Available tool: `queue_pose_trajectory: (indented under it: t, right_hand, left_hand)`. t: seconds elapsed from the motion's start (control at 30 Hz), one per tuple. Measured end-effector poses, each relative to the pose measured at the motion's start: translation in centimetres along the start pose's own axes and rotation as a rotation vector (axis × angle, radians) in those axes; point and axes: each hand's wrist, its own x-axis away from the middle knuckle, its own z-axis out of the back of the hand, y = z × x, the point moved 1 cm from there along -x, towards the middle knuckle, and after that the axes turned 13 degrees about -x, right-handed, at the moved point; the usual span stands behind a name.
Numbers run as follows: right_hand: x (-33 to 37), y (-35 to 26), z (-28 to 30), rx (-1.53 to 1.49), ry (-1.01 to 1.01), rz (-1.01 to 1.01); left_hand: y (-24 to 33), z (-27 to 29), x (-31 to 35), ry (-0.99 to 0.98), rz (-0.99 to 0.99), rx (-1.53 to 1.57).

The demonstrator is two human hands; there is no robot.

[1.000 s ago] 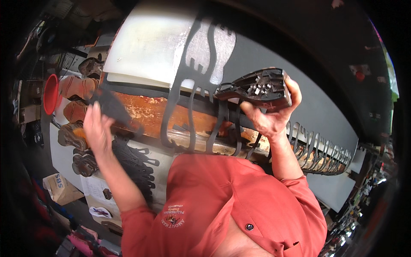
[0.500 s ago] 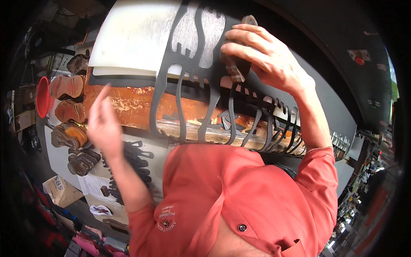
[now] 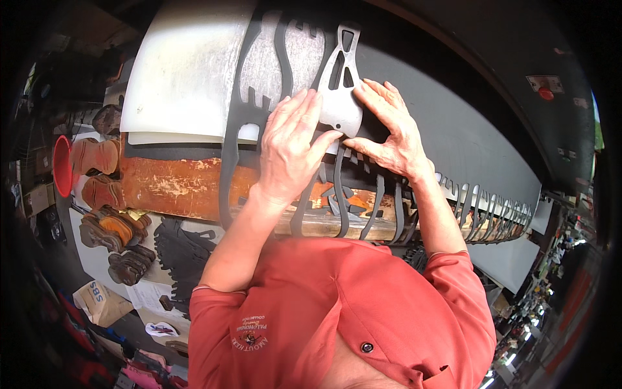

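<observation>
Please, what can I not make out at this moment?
In the head view:
underside of the metal plate: faces away from the camera;
palms of the left hand and right hand: turned away;
far end of the white sheet: cut off by the upper edge;
small things at the right rim: too tiny.

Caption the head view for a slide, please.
Left hand and right hand frame a silvery sole-shaped form on dark sheeting.

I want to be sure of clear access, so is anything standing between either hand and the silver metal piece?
Nothing visible does. The left hand is right at the left edge of the silver metal piece, the right hand right at its right edge.
</observation>
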Motion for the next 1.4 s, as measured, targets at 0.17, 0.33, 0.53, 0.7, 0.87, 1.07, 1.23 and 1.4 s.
queue_pose_trajectory:
  t: [0.17, 0.33, 0.53, 0.7, 0.87, 1.07, 1.23, 1.4]
  right_hand:
    - [-0.3, 0.2, 0.2, 0.036, -0.007, 0.015]
    - [-0.7, 0.0, -0.1, 0.055, 0.047, 0.042]
    - [0.9, -2.1, 0.2, 0.032, 0.126, -0.025]
    - [4.2, -3.9, -1.3, 0.131, 0.407, 0.099]
    - [4.3, -2.7, -1.9, 0.117, 0.504, 0.124]
    - [-0.2, -9.9, -0.8, -0.063, 0.624, 0.263]
    - [-6.4, -16.7, -1.8, 0.108, 0.515, 0.629]
    - [-0.9, -14.6, -3.9, 0.072, 0.446, 0.337]
  left_hand:
    - [0.6, -0.5, -0.5, 0.057, 0.019, -0.068]
    - [0.7, -0.5, -1.0, 0.058, 0.015, -0.072]
    - [0.7, 4.1, 0.3, -0.008, 0.013, 0.134]
    - [2.8, 8.6, 7.8, -0.062, 0.084, 0.392]
    - [1.7, 4.4, 10.5, 0.088, -0.145, 0.056]
    - [0.3, 4.1, 10.0, 0.125, -0.128, 0.004]
    - [-0.6, 4.0, 9.8, 0.118, -0.259, -0.096]
    - [-0.9, 3.8, 10.2, 0.105, -0.113, 0.063]
